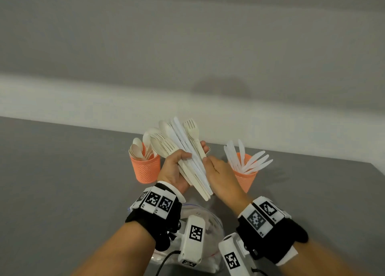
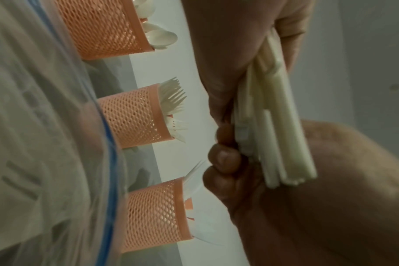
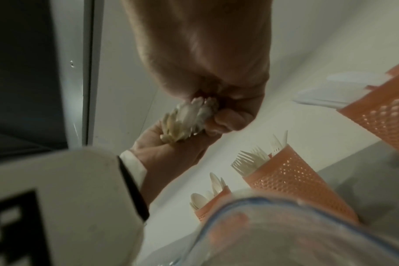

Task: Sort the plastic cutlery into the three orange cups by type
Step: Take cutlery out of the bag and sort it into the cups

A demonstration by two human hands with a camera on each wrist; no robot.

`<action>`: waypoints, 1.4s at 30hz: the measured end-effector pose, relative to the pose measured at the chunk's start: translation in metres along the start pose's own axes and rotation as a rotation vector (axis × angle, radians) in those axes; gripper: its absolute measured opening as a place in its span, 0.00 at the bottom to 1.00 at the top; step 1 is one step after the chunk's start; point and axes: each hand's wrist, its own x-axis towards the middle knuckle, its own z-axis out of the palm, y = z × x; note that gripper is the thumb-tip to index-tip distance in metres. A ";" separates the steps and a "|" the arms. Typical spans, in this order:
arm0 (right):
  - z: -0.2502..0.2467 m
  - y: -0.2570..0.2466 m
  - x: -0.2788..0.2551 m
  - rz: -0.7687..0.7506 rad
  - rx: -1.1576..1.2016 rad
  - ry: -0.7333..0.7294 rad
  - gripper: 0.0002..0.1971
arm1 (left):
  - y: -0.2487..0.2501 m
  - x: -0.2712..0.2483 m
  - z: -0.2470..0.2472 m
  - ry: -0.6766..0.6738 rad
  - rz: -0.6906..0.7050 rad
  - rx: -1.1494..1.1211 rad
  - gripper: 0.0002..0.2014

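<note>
My left hand (image 1: pixel 177 167) grips a fanned bundle of white and cream plastic cutlery (image 1: pixel 183 150) by the handles, raised above the table. It holds spoons, forks and knives. My right hand (image 1: pixel 216 171) pinches the handle of a fork (image 1: pixel 192 132) on the bundle's right side. An orange mesh cup with spoons (image 1: pixel 145 168) stands left of my hands, and one with knives (image 1: pixel 245 176) stands to the right. The forks cup (image 2: pixel 134 115) is hidden behind my hands in the head view. In the left wrist view it stands between the spoons cup (image 2: pixel 107 30) and the knives cup (image 2: pixel 157 212).
A clear zip bag (image 1: pixel 205 219) with a blue seal lies on the grey table (image 1: pixel 62 182) just under my wrists. A pale wall (image 1: pixel 187 46) rises behind the cups. The table's right edge runs near the knives cup.
</note>
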 end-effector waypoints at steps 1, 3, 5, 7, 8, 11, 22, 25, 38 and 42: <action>0.000 0.000 0.001 0.000 -0.022 -0.003 0.15 | 0.000 0.000 0.001 0.001 -0.001 -0.014 0.20; 0.002 0.003 0.003 -0.060 -0.043 0.054 0.10 | 0.000 -0.001 0.004 0.015 -0.014 -0.026 0.18; 0.004 0.004 0.002 -0.183 -0.139 0.184 0.11 | -0.002 0.000 0.006 0.048 -0.026 -0.007 0.17; 0.002 0.000 0.000 -0.318 -0.289 0.269 0.12 | -0.003 0.000 0.005 0.088 -0.022 0.023 0.16; 0.001 -0.002 0.000 -0.360 -0.313 0.245 0.13 | -0.003 0.000 0.005 0.103 -0.030 0.031 0.15; -0.002 -0.009 0.000 -0.306 -0.276 0.028 0.17 | -0.006 0.000 0.004 0.131 -0.046 0.053 0.12; -0.007 -0.010 0.007 -0.190 -0.322 -0.031 0.17 | -0.007 -0.004 0.003 0.087 -0.003 0.112 0.11; -0.006 -0.007 0.009 -0.170 -0.309 0.013 0.16 | -0.006 -0.005 0.006 0.073 -0.050 0.171 0.09; -0.006 0.012 0.011 -0.107 -0.044 0.072 0.09 | -0.011 0.003 0.004 0.184 -0.011 0.243 0.15; -0.010 0.013 0.013 -0.063 0.092 0.066 0.13 | -0.011 0.007 0.005 0.225 -0.002 0.248 0.13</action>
